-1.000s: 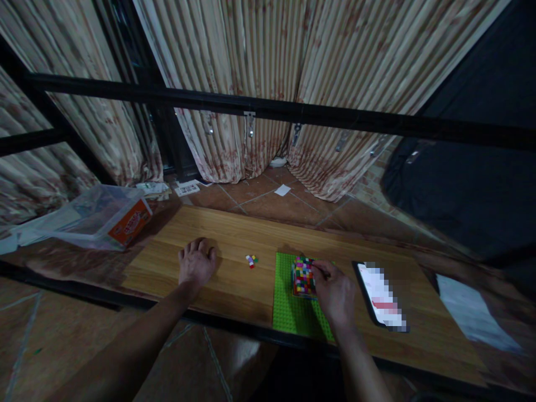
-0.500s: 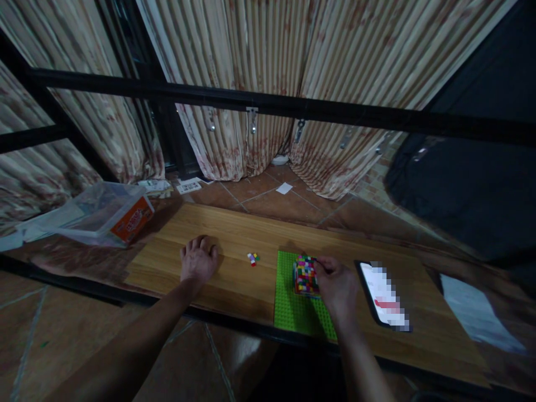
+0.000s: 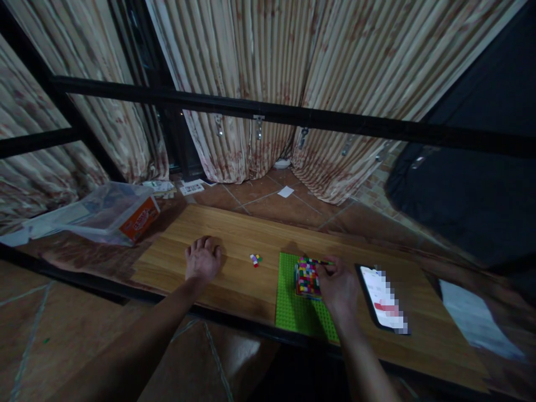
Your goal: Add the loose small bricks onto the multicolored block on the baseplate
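A many-coloured block of small bricks (image 3: 307, 276) stands on a green baseplate (image 3: 293, 312) on the wooden tabletop (image 3: 247, 285). My right hand (image 3: 338, 286) is at the block's right side, its fingers pinched at the top edge on something thin and dark that I cannot name. My left hand (image 3: 203, 261) rests palm down on the wood well to the left, fingers curled and loosely apart, holding nothing. A few loose small bricks (image 3: 255, 259) lie between the left hand and the baseplate.
A lit phone (image 3: 382, 298) lies right of the baseplate, and a white sheet (image 3: 473, 321) farther right. A clear plastic box with an orange label (image 3: 117, 212) sits off the table's left end. A black metal bar (image 3: 293, 114) crosses in front of striped curtains.
My right hand's fingers have closed in on the top right edge of the brick block. The left hand has stayed put; the view has shifted slightly.
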A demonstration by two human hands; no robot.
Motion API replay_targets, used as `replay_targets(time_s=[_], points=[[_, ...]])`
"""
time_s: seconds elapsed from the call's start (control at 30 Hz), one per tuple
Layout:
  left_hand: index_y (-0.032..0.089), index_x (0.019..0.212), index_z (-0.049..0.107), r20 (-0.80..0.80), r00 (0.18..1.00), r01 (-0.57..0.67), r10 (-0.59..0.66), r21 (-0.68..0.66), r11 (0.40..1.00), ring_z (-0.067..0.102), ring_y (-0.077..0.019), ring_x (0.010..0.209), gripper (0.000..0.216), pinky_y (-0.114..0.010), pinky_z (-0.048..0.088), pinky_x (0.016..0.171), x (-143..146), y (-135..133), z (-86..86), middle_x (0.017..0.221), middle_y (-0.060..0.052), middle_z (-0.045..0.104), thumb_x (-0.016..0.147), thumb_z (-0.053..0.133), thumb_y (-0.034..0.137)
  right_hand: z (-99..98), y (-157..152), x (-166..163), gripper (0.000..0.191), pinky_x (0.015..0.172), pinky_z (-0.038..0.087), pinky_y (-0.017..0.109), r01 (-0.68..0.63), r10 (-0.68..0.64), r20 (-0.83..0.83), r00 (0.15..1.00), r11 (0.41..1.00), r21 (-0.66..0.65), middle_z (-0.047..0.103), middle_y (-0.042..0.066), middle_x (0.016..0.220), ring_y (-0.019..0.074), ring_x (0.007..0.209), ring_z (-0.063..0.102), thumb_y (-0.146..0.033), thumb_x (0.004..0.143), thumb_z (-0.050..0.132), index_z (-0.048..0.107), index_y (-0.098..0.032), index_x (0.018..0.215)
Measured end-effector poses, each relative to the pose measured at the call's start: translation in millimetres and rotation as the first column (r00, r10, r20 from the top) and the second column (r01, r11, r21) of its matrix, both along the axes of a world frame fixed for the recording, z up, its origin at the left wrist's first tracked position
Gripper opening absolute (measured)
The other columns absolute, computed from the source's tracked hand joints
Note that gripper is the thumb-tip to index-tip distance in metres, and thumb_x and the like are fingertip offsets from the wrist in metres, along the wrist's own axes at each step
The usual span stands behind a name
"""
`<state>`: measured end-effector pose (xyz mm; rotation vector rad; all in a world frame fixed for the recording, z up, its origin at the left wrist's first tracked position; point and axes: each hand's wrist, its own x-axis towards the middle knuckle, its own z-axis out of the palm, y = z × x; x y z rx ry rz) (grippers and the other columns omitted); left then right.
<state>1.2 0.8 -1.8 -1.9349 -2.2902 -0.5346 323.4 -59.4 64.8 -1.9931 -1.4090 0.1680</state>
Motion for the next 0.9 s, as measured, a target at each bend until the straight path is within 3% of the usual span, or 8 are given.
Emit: replay_targets(time_s=[0.1, 0.23, 0.4, 0.63, 0.9], points=[[0.016, 0.125, 0.056, 0.013, 1.0, 0.007, -0.007, 0.006, 1.0, 0.048, -0.0316, 0.118, 0.046, -0.047, 0.034, 0.097, 0.4, -0.2, -0.5, 0.13, -0.013, 0.057, 0.09, 0.037, 0.038, -1.5, -7.0, -16.3, 0.034, 0.064, 0.044, 0.031, 0.005, -0.002, -0.05, 0.999, 0.998, 0.065, 0.075, 0.011, 0.087, 0.0243, 0.075, 0.068, -0.037, 0.085, 0.047, 0.067, -0.016, 0.103], [0.017, 0.124, 0.056, 0.015, 1.0, 0.011, -0.011, 0.01, 1.0, 0.048, -0.0311, 0.118, 0.044, -0.046, 0.035, 0.097, 1.4, -1.1, 0.2, 0.129, -0.012, 0.057, 0.089, 0.038, 0.037, -9.9, -12.1, -57.4, 0.028, 0.077, 0.047, 0.031, -0.252, 0.265, -0.088, 0.96, 0.958, 0.134, 0.073, 0.009, 0.093, 0.0214, 0.084, 0.067, -0.034, 0.087, 0.046, 0.068, -0.018, 0.093], [0.016, 0.125, 0.056, 0.011, 1.0, 0.005, -0.005, 0.002, 1.0, 0.047, -0.0312, 0.118, 0.046, -0.046, 0.034, 0.097, 2.1, -2.0, 0.6, 0.129, -0.013, 0.057, 0.089, 0.038, 0.038, -29.8, -3.7, -104.9, 0.02, 0.076, 0.046, 0.03, -0.393, 0.392, -0.042, 0.919, 0.919, -0.037, 0.071, 0.007, 0.092, 0.0207, 0.084, 0.066, -0.029, 0.089, 0.048, 0.067, -0.02, 0.091], [0.017, 0.125, 0.056, 0.002, 1.0, 0.002, -0.002, -0.008, 1.0, 0.048, -0.0315, 0.117, 0.045, -0.047, 0.035, 0.096, 2.2, -2.3, -0.1, 0.13, -0.013, 0.056, 0.089, 0.038, 0.038, -42.7, 14.4, -129.1, 0.02, 0.069, 0.045, 0.031, -0.29, 0.316, 0.076, 0.946, 0.926, -0.243, 0.069, 0.011, 0.096, 0.0241, 0.085, 0.066, -0.036, 0.088, 0.053, 0.062, -0.021, 0.095], [0.016, 0.124, 0.056, 0.008, 1.0, 0.003, -0.003, 0.016, 1.0, 0.048, -0.0311, 0.117, 0.045, -0.046, 0.035, 0.097, 1.9, -2.4, -0.5, 0.129, -0.012, 0.057, 0.09, 0.037, 0.038, -44.1, 18.3, -133.3, 0.015, 0.068, 0.045, 0.03, -0.271, 0.306, 0.113, 0.945, 0.93, -0.249, 0.069, 0.01, 0.094, 0.0236, 0.084, 0.067, -0.03, 0.09, 0.051, 0.063, -0.021, 0.091]])
